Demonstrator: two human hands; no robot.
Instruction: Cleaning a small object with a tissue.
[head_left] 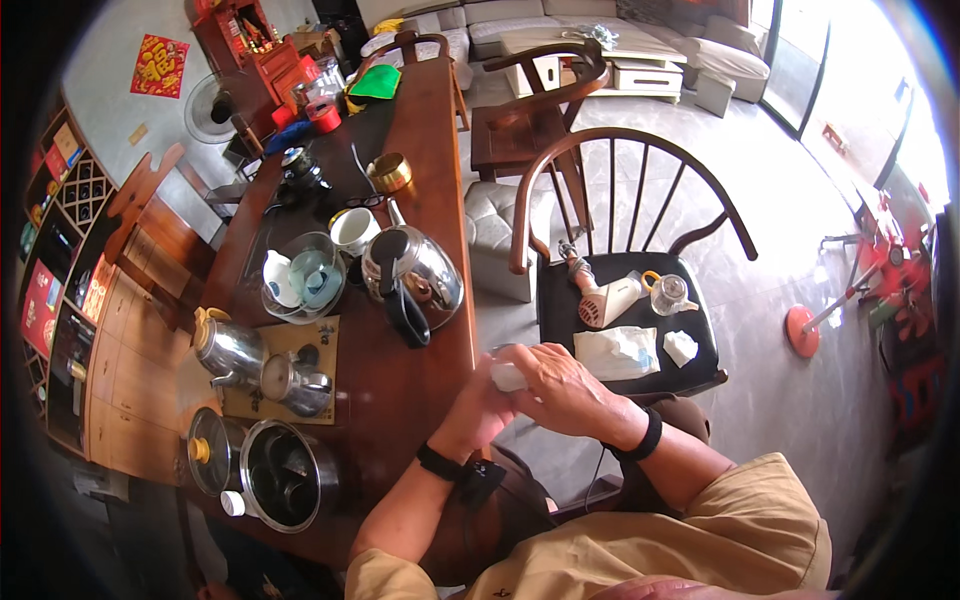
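Observation:
My two hands meet just off the table's right edge, around a small white wad that looks like tissue (508, 377). My left hand (474, 412) is closed beneath and beside it. From the right, my right hand (568, 388) bends its fingers over the top. Whether anything else sits inside the tissue is hidden by my fingers. Nearest on the table (395, 410) stands a shiny steel kettle (440, 275) with a black handle. On the chair seat (640, 375) to the right lie a tissue pack (617, 352), a crumpled tissue (680, 347), a small glass teapot (672, 295) and a white hair dryer (612, 300).
Left on the table are a glass bowl (325, 310) with cups, a white mug (353, 230), a steel pot (230, 348), a glass teapot (305, 388) and an open pot (318, 500) holding dark cups. Behind stands another wooden chair (515, 140); a red-based stand (802, 332) is at right.

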